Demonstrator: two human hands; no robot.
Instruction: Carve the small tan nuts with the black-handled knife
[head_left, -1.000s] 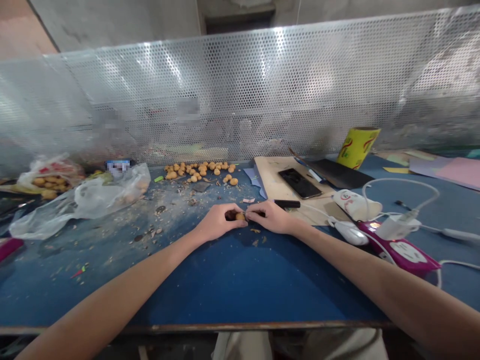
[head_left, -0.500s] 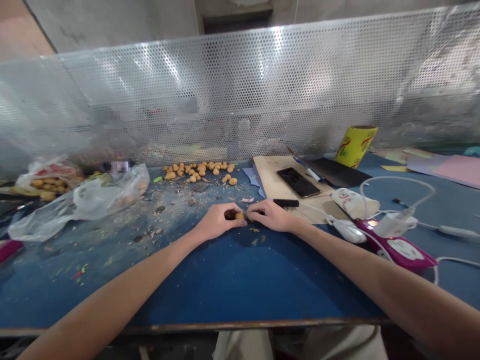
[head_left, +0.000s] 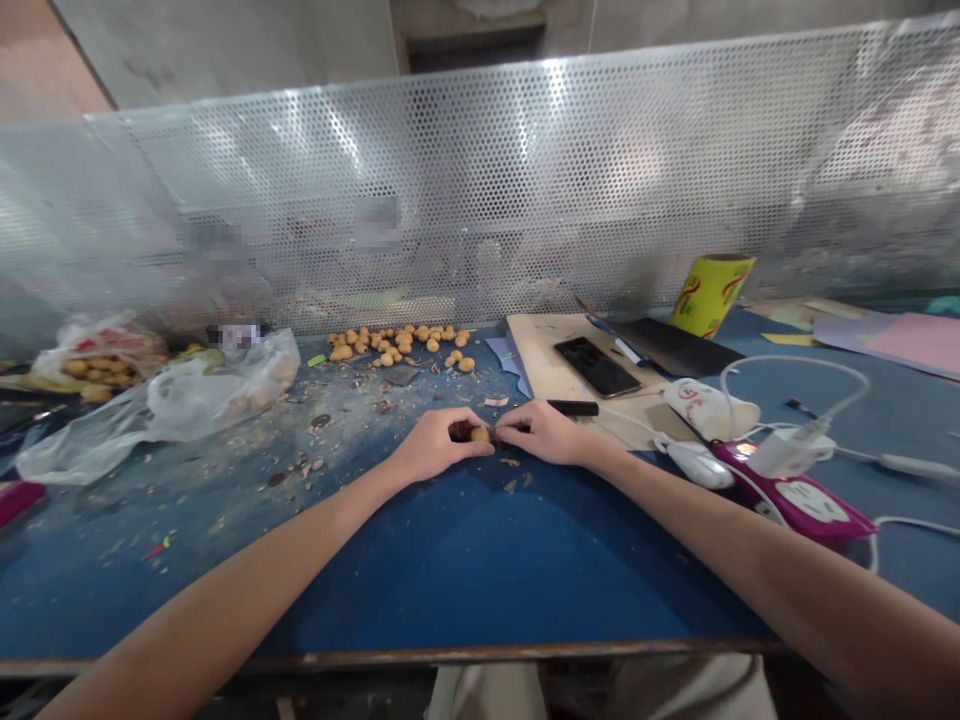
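Note:
My left hand (head_left: 437,443) curls its thumb and fingers around a small, round, yellowish-brown piece (head_left: 480,435) that looks like a nut or fruit. Close beside it on the right, my right hand (head_left: 538,432) has its thumb and fingertips pressed together near the piece. Whatever those right fingertips pinch, if anything, is too small or hidden to name. Both hands rest low over the blue tabletop (head_left: 480,560). Several similar yellowish-brown pieces (head_left: 405,340) lie heaped at the back of the table.
To the left are a clear plastic bag (head_left: 210,385), another bag of round pieces (head_left: 97,370) and scattered crumbs. On the right, a phone (head_left: 596,365) lies on cardboard, near a white paper cup (head_left: 709,405), a purple power strip (head_left: 802,495) with cables, and a yellow roll (head_left: 711,293).
Both hands stay almost in place; the right fingertips have shifted very slightly to the right. The left hand keeps hold of the round piece.

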